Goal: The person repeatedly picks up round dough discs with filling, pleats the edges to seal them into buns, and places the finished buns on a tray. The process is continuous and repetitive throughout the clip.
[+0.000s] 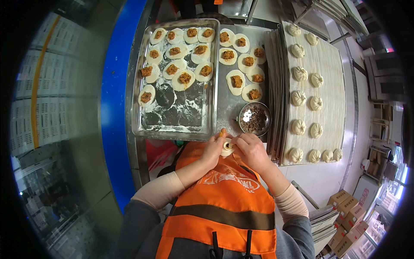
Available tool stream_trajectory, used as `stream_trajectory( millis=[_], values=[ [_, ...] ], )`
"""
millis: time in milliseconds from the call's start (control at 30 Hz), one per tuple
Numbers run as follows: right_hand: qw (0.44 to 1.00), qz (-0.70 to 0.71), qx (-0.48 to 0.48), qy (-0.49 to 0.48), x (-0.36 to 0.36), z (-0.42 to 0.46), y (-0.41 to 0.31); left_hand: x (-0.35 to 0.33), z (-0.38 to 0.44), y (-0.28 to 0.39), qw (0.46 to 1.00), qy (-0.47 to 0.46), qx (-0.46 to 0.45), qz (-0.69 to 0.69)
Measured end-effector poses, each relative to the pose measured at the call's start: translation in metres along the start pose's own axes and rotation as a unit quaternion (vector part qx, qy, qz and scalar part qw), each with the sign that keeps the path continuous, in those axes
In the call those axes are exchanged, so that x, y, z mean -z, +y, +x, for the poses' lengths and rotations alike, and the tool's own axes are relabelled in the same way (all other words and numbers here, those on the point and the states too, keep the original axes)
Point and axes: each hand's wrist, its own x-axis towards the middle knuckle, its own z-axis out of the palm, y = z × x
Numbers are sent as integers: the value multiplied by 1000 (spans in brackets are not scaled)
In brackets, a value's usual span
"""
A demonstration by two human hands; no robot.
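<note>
My left hand [212,149] cups a partly pleated bun [226,149] just in front of the orange apron. A dark opening shows at the top of the bun. The fingers of my right hand [251,149] pinch the dough at its right rim. Orange filling is smeared on my left thumb. Beyond my hands lies a floured metal tray [174,132] with several round dough wrappers [183,79], each topped with orange-brown filling. More filled wrappers [236,81] rest on the metal table [226,111] to its right. Near my right hand stands a metal bowl [254,118] of dark brown chopped filling.
On the right, a stack of steaming racks [275,97] has a cloth-lined top [330,106] bearing several pleated buns [300,73]. A blue edge [118,81] runs along the left. Cardboard boxes [347,213] are piled at lower right. Part of another person [197,8] shows at the top.
</note>
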Motion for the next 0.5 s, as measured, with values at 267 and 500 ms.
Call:
stream_trajectory(
  millis=[267,500],
  values=[
    [1000,23,5,20,-1,-1,3,-7,-12,17,995,-27,-100,13],
    [995,83,-43,26,3,3,-11,11,-3,12,989,-74,-43,119]
  ],
)
